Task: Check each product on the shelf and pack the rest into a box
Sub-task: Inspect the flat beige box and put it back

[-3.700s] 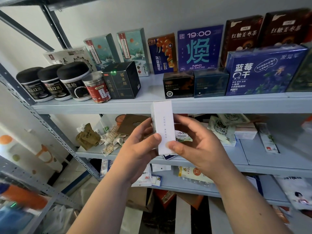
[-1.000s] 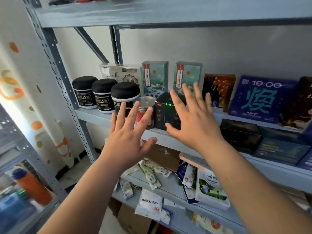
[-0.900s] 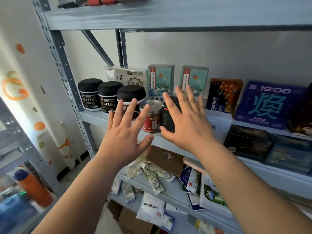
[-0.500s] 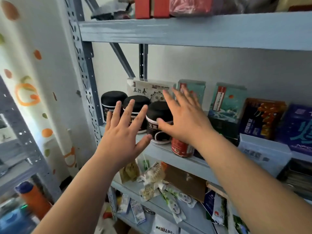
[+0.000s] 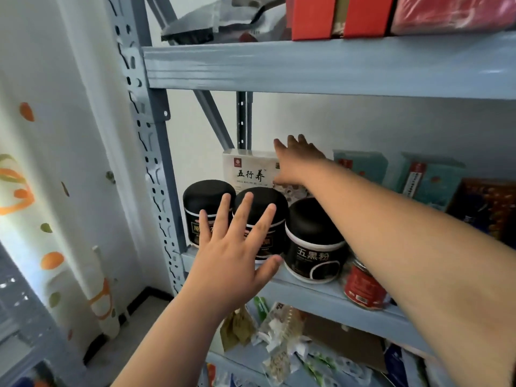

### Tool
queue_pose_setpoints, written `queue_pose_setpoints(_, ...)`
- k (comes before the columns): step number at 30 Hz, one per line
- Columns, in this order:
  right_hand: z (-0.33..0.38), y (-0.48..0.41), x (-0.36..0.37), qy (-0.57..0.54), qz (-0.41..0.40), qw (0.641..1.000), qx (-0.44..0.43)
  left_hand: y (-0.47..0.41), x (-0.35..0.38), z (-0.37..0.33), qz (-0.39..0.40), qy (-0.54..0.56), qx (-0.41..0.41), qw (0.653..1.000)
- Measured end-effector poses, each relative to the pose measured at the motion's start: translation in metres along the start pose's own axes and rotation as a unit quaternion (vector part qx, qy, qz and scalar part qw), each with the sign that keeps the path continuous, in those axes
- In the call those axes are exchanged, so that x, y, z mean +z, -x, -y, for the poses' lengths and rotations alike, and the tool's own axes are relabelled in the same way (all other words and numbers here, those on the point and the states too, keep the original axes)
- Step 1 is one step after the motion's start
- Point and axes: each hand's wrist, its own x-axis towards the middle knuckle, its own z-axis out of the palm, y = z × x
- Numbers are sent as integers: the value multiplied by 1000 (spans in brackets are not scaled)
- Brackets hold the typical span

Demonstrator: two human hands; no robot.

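A blue-grey metal shelf [image 5: 307,293] is seen from close by, crossing the middle of the frame. Three black-lidded jars [image 5: 312,238] are lined up at its front edge, left of centre, and a red can [image 5: 363,286] is set just to their right. Behind the jars, against the wall, a white box [image 5: 248,171] printed with black characters is stood upright, with teal boxes [image 5: 360,169] to its right. The right hand [image 5: 296,160] is stretched in from the right edge, over the jars, to the white box. Its fingers are straight and raised above the box's top edge, and the thumb is lower, in front of its face. Nothing is gripped, and whether the box is touched cannot be told. The left hand [image 5: 231,255] is held in the lower centre, fingers spread wide, in front of the left and middle jars; contact with them cannot be told either. The risk is judged to lie in the crowding. Because the white box is hemmed in behind the jars, the rightmost jar or the can may be clipped by the forearm if the box is drawn out low, and knocked off the front edge onto the packets [image 5: 279,331] below. If the box is pulled by one corner only, it may be twisted against the nearest teal box and toppled. The jars at the left could be steadied by the spread left hand, but the rightmost jar is not covered by it.
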Motion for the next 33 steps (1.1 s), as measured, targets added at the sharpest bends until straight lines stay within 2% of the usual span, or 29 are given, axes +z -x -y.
queue_pose_setpoints(5,6,-29,4,53,66,995,60,-11,9,15,-8,-7,42,999)
queue_pose_setpoints(9,16,-23,1,65,63,995,52,-18,14,18,-4,2,71,997)
queue_pose_setpoints(14,19,-8,-2,66,-7,998,-1,-24,22,16,11,6,92,996)
queue_pose_setpoints(16,20,-1,-3,61,-59,996,-12,-26,23,16,15,8,91,996)
queue_pose_setpoints(19,22,12,-9,53,-135,989,-4,-29,25,15,15,12,85,996)
queue_pose_setpoints(23,22,36,-21,65,-191,979,3,-29,29,14,19,3,78,997)
queue_pose_setpoints(28,15,73,-25,73,-304,950,-16,-28,28,8,33,-18,54,998)
queue_pose_setpoints(33,0,116,-24,27,-422,904,-58,-14,12,-8,7,27,7,1000)
